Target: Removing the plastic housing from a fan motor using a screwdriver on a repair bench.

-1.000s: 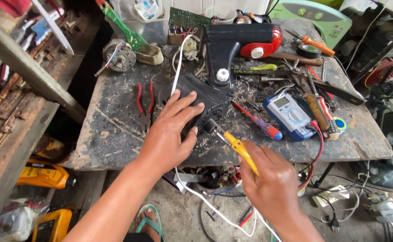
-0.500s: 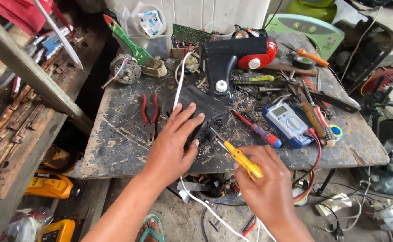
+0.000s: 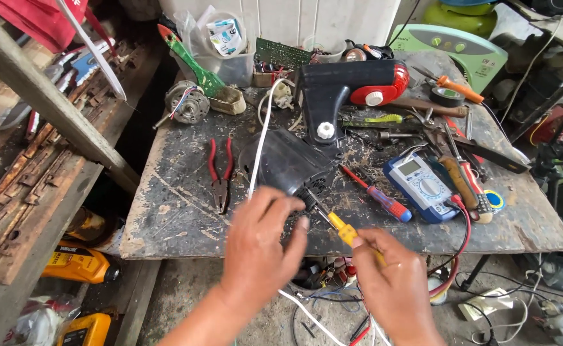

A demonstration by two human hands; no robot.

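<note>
A black rounded motor housing (image 3: 286, 161) lies in the middle of a worn workbench (image 3: 172, 218), with a white cable (image 3: 260, 134) running over it. My left hand (image 3: 262, 247) rests on the housing's near side, fingers curled against it. My right hand (image 3: 394, 288) grips a yellow-handled screwdriver (image 3: 345, 232); its thin shaft points up-left and its tip meets the housing's near corner beside my left fingers.
On the bench lie red-handled pliers (image 3: 219, 173), a red and blue screwdriver (image 3: 378, 195), a blue multimeter (image 3: 420, 186) with red lead, a black and red fan stand (image 3: 339, 93), a small motor (image 3: 187, 102) and scattered tools. Yellow bottles (image 3: 79, 263) stand under the left shelf.
My left hand has slid back from lying flat over the housing to its near edge. The screwdriver tip has moved in to the housing corner. The camera view has come closer.
</note>
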